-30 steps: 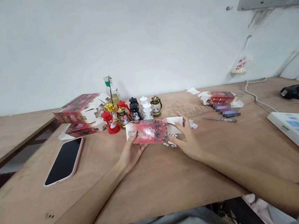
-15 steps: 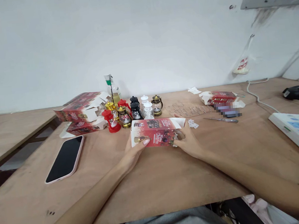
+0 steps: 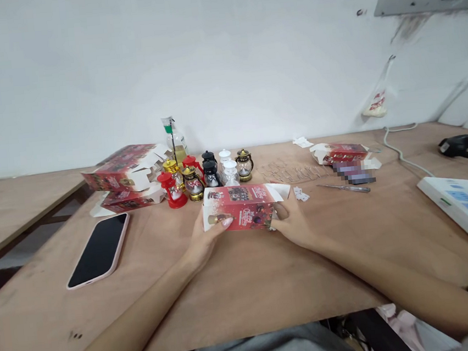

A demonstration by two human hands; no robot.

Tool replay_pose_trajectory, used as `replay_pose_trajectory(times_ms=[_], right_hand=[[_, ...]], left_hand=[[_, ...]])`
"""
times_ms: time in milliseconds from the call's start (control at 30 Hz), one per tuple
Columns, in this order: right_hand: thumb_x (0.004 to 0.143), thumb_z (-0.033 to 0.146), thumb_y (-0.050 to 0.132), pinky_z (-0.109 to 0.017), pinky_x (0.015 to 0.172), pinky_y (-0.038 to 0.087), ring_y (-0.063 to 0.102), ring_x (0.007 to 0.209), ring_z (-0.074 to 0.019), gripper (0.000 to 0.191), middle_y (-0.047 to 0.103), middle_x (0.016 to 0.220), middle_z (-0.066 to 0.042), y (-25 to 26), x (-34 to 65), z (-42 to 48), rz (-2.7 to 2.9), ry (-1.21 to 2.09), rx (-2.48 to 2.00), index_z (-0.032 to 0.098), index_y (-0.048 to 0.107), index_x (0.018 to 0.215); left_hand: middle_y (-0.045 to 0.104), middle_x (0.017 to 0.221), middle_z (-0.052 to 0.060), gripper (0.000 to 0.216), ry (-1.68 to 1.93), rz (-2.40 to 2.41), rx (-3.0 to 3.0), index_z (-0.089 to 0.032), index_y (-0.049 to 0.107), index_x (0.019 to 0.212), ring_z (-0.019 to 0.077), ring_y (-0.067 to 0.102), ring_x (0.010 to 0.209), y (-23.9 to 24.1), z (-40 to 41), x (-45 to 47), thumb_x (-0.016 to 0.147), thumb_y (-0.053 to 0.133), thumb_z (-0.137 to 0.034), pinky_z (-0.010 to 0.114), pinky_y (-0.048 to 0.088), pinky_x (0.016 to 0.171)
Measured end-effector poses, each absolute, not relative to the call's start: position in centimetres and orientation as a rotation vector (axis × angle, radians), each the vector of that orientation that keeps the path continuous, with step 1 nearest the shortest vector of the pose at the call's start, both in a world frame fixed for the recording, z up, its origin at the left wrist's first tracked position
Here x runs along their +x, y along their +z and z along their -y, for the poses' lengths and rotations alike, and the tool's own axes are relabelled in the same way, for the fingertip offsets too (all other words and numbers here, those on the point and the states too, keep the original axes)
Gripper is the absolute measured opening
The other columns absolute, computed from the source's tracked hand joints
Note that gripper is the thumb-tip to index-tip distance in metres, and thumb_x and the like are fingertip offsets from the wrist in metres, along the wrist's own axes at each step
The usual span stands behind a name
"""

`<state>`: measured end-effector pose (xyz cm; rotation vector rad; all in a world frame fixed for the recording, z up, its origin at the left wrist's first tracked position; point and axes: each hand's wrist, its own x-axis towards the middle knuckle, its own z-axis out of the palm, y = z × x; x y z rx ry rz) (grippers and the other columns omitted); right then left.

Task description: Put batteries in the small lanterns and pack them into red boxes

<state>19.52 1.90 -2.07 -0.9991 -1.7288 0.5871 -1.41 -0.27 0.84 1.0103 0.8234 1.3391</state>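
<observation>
Between my hands is a red printed cardboard box (image 3: 245,207), its white end flaps open on the right. My left hand (image 3: 210,230) grips the box's left end, thumb on the front face. At the open right end, my right hand (image 3: 290,220) is closed on the box's edge, with its fingers partly hidden behind a flap. Just behind the box stand several small lanterns, among them a red lantern (image 3: 172,190), a black lantern (image 3: 211,174), a white lantern (image 3: 231,171) and a bronze-coloured lantern (image 3: 244,165).
Red boxes (image 3: 123,167) are stacked at the back left beside a bottle (image 3: 179,145). A phone (image 3: 99,250) lies at left. Thin wire pieces (image 3: 295,172), a screwdriver-like tool (image 3: 345,188), another red box (image 3: 339,153) and a white power strip (image 3: 462,206) are at right.
Both hands keep hold of the box, which has hardly moved. The whole view has shifted very slightly.
</observation>
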Motion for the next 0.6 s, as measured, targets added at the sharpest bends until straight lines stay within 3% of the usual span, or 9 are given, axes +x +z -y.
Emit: replay_pose_trajectory(times_ms=[200, 333, 467, 600], right_hand=[[0.070, 0.023, 0.070, -0.045, 0.104, 0.037, 0.039, 0.128, -0.0291, 0.030, 0.050, 0.123, -0.009, -0.9, 19.4, -1.6, 1.754, 0.421, -1.085, 0.025, 0.068, 0.099], [0.071, 0.025, 0.069, -0.045, 0.101, 0.040, 0.039, 0.127, -0.0288, 0.031, 0.047, 0.127, -0.010, -0.7, 19.3, -1.6, 1.745, 0.414, -1.091, 0.024, 0.066, 0.101], [0.074, 0.032, 0.068, -0.046, 0.104, 0.037, 0.044, 0.124, -0.0267, 0.021, 0.042, 0.129, -0.009, -1.0, 19.5, -2.1, 1.688, 0.318, -1.086, 0.023, 0.066, 0.092], [0.075, 0.043, 0.068, -0.047, 0.105, 0.036, 0.046, 0.122, -0.0257, 0.026, 0.042, 0.128, -0.008, -1.3, 19.9, -2.7, 1.633, 0.340, -1.089, 0.024, 0.065, 0.092]], left_hand=[[0.069, 0.100, 0.007, 0.060, 1.347, -0.800, 0.954, -0.016, 0.057, 0.114, 0.0230, 0.064, 0.096, 0.7, 0.0, -1.4, 0.061, 0.081, -0.027, 0.035, 0.051, 0.089], [0.070, 0.097, 0.006, 0.048, 1.351, -0.790, 0.902, -0.016, 0.060, 0.103, 0.0224, 0.065, 0.095, 0.8, -0.2, -1.4, 0.061, 0.081, -0.026, 0.034, 0.051, 0.089], [0.069, 0.093, 0.001, 0.039, 1.419, -0.815, 0.814, -0.018, 0.061, 0.094, 0.0170, 0.065, 0.088, 0.9, -0.9, -2.0, 0.061, 0.079, -0.025, 0.027, 0.053, 0.083], [0.068, 0.091, -0.003, 0.033, 1.457, -0.816, 0.736, -0.020, 0.060, 0.095, 0.0119, 0.064, 0.083, 0.7, -1.7, -2.6, 0.066, 0.076, -0.025, 0.025, 0.052, 0.085]])
